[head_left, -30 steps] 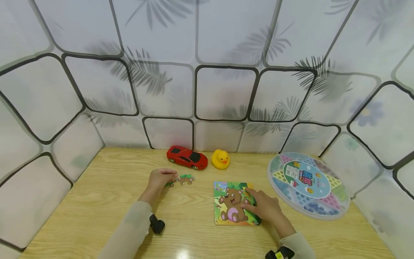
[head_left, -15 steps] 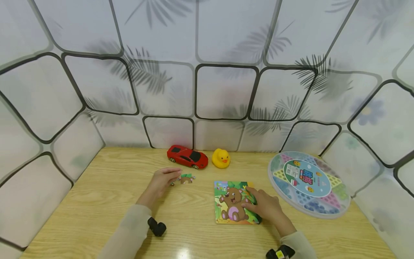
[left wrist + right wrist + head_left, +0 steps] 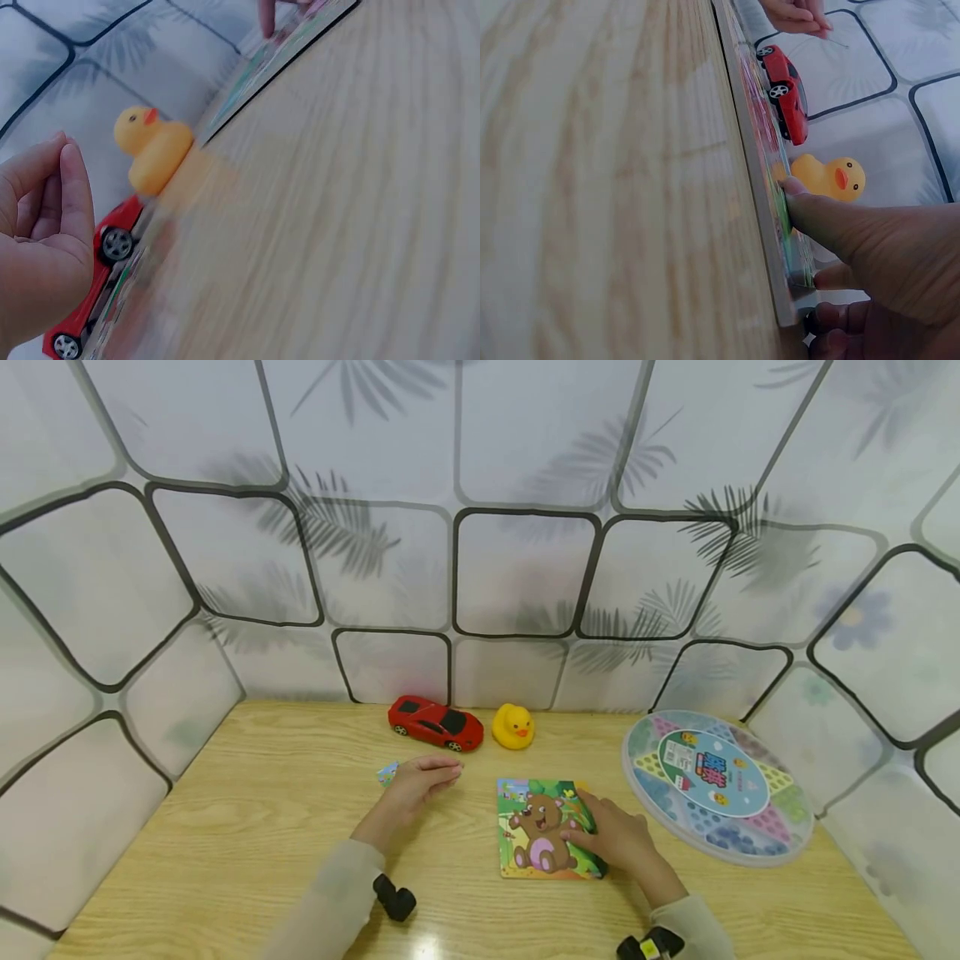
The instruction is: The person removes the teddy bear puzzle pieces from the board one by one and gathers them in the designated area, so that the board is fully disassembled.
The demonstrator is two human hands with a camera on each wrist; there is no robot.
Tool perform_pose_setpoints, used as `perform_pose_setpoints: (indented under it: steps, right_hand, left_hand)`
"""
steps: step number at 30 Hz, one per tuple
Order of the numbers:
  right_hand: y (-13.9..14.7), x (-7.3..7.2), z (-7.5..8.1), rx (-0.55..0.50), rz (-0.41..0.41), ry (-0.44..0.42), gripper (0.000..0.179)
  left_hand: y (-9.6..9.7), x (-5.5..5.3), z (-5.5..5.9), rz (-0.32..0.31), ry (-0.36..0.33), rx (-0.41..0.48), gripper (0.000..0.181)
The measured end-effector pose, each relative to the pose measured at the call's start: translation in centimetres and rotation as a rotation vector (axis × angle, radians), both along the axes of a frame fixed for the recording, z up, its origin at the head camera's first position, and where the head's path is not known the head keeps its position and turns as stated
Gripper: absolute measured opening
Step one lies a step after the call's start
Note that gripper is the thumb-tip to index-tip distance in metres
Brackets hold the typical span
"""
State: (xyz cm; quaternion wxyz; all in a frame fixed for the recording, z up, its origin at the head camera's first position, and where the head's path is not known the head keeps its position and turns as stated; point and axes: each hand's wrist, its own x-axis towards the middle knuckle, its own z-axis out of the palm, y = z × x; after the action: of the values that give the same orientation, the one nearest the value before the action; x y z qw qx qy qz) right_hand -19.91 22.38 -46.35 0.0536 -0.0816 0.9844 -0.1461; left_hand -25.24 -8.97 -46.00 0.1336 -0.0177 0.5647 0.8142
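My left hand (image 3: pixel 422 783) is over the table left of the bear jigsaw puzzle (image 3: pixel 536 852), thumb and forefinger tips together. In the right wrist view a thin line like the edge of a jigsaw piece (image 3: pixel 838 43) sticks out from those fingertips; the left wrist view hides it. A small blue jigsaw piece (image 3: pixel 387 773) lies beside that hand's knuckles, partly covered. My right hand (image 3: pixel 618 837) grips the puzzle's right side, thumb on the picture and fingers at the edge. The square puzzle shows a brown bear with a pink belly; the hand covers part of its right side.
A red toy car (image 3: pixel 435 723) and a yellow rubber duck (image 3: pixel 513 727) stand at the back by the patterned wall. To the right lies a round board-game case (image 3: pixel 708 781) with a blue label. Everything sits on a wooden table (image 3: pixel 225 827).
My left hand has moved right across the spot where jigsaw pieces lay, uncovering a blue piece at its left and covering the green-and-brown one's place. The right hand and puzzle have stayed put.
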Motion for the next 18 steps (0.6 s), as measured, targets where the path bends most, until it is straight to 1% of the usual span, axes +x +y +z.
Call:
perform_pose_setpoints:
  steps: [3, 8, 10, 15, 18]
  right_hand:
    - [0.0, 0.0, 0.0, -0.005, 0.000, 0.003, 0.084]
    - [0.0, 0.0, 0.1, -0.011, -0.005, -0.004, 0.085]
    - [-0.1, 0.1, 0.2, -0.010, -0.002, -0.008, 0.085]
    - [-0.1, 0.0, 0.3, 0.001, 0.003, -0.003, 0.085]
    - [-0.1, 0.0, 0.2, 0.012, -0.002, -0.001, 0.084]
  left_hand:
    - [1.8, 0.4, -0.2, -0.026, -0.011, 0.011, 0.018]
    - [5.0, 0.9, -0.5, -0.115, -0.022, 0.048, 0.017]
    - [6.1, 1.0, -0.6, -0.147, -0.013, 0.050, 0.017]
    - [8.0, 1.1, -0.7, -0.200, 0.026, 0.028, 0.022]
    - [8.9, 1.1, -0.7, -0.214, 0.028, 0.007, 0.025]
